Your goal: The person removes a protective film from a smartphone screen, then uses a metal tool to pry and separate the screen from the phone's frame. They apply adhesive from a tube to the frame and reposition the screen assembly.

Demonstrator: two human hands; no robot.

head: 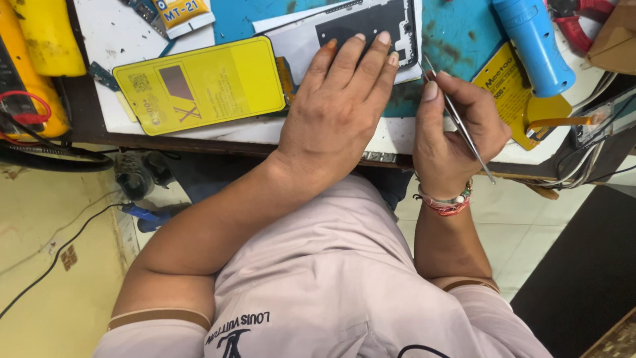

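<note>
Two bare hands work at the top edge of the frame, over a cluttered bench seen from above. At the far left, a yellow meter (30, 59) with red and black leads sits half off the bench. Just right of it, in the upper left, a yellow card-backed panel (202, 83) lies flat on the white bench surface (112, 33).

At upper centre lies the phone frame (364, 26), a thin flat plate with a dark inner face and a pale border, resting partly on a teal mat (457, 33). The left hand (338, 109) lies spread on it, palm down, fingers nearly straight and pressing its lower edge; it holds the plate down and grips nothing.

Right of centre, the right hand (454, 129) is curled round a pair of slim metal tweezers (457, 119), pinched between thumb and fingers, the tip pointing up to the plate's right edge. Whether the tip touches the plate I cannot tell. A beaded band circles that wrist.

In the upper right, a blue cylindrical tool (533, 43) lies on the bench beside red-handled pliers (573, 20).

The plate looks light, stiff but easily bent and fragile, likely slippery on its smooth face. It is best steadied flat under the palm or taken by its outer edges, away from the cut-outs.
</note>
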